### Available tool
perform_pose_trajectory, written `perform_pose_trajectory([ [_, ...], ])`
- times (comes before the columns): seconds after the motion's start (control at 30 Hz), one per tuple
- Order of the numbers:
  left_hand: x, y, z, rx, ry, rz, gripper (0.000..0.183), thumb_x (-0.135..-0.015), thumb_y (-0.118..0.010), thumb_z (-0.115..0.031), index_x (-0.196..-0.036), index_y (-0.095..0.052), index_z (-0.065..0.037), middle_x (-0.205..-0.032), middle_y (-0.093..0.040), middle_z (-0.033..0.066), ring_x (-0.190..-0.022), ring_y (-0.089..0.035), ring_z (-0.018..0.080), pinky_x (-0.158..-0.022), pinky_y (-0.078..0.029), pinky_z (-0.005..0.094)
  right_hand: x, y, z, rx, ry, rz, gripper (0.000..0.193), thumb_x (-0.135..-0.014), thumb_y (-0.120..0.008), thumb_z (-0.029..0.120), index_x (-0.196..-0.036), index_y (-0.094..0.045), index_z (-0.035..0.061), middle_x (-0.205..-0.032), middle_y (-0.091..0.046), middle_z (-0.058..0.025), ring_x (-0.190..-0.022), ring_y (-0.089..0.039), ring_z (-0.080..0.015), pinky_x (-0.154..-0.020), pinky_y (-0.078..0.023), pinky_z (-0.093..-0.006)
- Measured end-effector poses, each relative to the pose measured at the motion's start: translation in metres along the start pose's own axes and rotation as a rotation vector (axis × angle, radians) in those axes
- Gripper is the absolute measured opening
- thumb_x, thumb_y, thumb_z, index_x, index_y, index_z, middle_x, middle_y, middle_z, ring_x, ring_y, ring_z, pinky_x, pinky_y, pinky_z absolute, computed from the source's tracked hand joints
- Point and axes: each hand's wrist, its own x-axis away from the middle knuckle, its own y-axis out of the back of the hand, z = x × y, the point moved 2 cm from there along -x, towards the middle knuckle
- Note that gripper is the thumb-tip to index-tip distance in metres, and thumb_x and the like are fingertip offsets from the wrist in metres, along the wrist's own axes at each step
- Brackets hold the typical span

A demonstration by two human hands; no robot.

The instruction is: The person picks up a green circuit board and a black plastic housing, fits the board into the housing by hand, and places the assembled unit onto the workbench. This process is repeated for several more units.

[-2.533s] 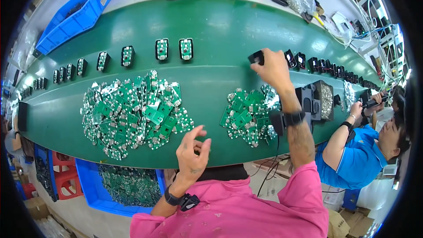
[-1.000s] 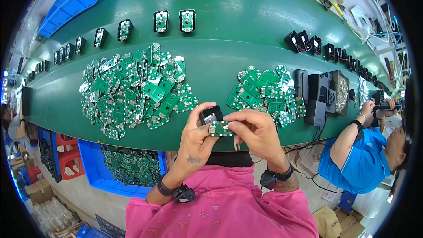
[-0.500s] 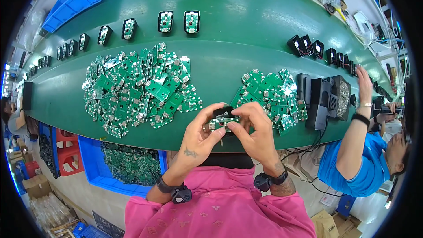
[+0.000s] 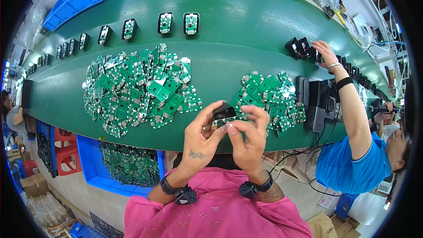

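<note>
In front of my chest, my left hand (image 4: 199,137) is closed around a small black case (image 4: 224,111), thumb below and fingers on its far side. A green circuit board (image 4: 221,122) lies along the near side of the case, tilted, its edge toward me. My right hand (image 4: 248,139) is at the right end of the board, with thumb and index finger pinched by a small white piece (image 4: 230,126) that looks like a plug. The inside of the case is mostly hidden. Loose circuit boards are heaped at left (image 4: 136,88) and at right (image 4: 269,97).
Black cases with boards (image 4: 191,24) stand in a row at the far left. A co-worker's hand (image 4: 325,55) reaches over open black cases (image 4: 293,48) at right. Dark devices (image 4: 318,105) with cables stand beside the right heap. A blue bin (image 4: 92,174) of boards is below the table.
My right hand has shifted down slightly and its pinch now shows a small white piece. The board tilts more edge-on. The co-worker's hand has moved left over the black cases.
</note>
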Motion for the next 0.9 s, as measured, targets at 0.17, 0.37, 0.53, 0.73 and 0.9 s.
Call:
perform_pose_trajectory([
  [0.17,0.004,-0.003,-0.013,-0.173,-0.232,-0.187,0.050,-0.087,-0.066,0.008,-0.136,-0.057,-0.002,-0.123,-0.065,0.0133,-0.106,-0.066,0.0180,-0.087,-0.057,0.0312,-0.009,0.003,0.011,0.026,0.069,0.031,0.008,-0.079,-0.073,0.003,-0.086,-0.067,0.0030,-0.080,-0.062,-0.0099,-0.073,-0.058,-0.0279,-0.064,-0.046,-0.0388],
  [0.37,0.009,0.003,-0.034,-0.397,-0.284,-0.084,0.052,-0.084,-0.067,0.010,-0.134,-0.059,-0.003,-0.128,-0.065,0.0152,-0.108,-0.067,0.0204,-0.086,-0.058,0.0310,-0.031,0.018,0.016,-0.010,0.163,0.251,0.007,-0.076,-0.071,-0.002,-0.079,-0.065,0.0015,-0.067,-0.061,-0.0076,-0.059,-0.058,-0.0233,-0.055,-0.044,-0.0348],
  [0.53,0.009,0.004,-0.043,-0.647,-0.376,-0.001,0.051,-0.083,-0.068,0.010,-0.132,-0.060,-0.002,-0.125,-0.066,0.0151,-0.109,-0.068,0.0218,-0.088,-0.058,0.0300,-0.033,0.021,0.016,-0.061,0.094,0.325,0.006,-0.076,-0.070,-0.002,-0.076,-0.064,0.0004,-0.066,-0.061,-0.0074,-0.056,-0.057,-0.0201,-0.051,-0.043,-0.0324],
  [0.73,0.012,0.002,-0.043,-0.689,-0.409,-0.094,0.052,-0.080,-0.069,0.009,-0.130,-0.061,-0.003,-0.123,-0.068,0.0154,-0.106,-0.069,0.0232,-0.083,-0.059,0.0312,-0.030,0.015,0.019,-0.059,0.038,0.272,0.005,-0.075,-0.068,-0.003,-0.074,-0.064,-0.0003,-0.064,-0.060,-0.0069,-0.053,-0.055,-0.0185,-0.050,-0.042,-0.0316],
  [0.9,0.013,0.001,-0.044,-0.791,-0.448,-0.108,0.050,-0.080,-0.068,0.009,-0.129,-0.062,-0.003,-0.122,-0.068,0.0168,-0.099,-0.071,0.0260,-0.078,-0.059,0.0322,-0.028,0.010,0.021,0.045,0.158,0.242,0.008,-0.075,-0.067,-0.002,-0.076,-0.060,0.0014,-0.068,-0.060,-0.0109,-0.060,-0.057,-0.0296,-0.054,-0.045,-0.0395],
])
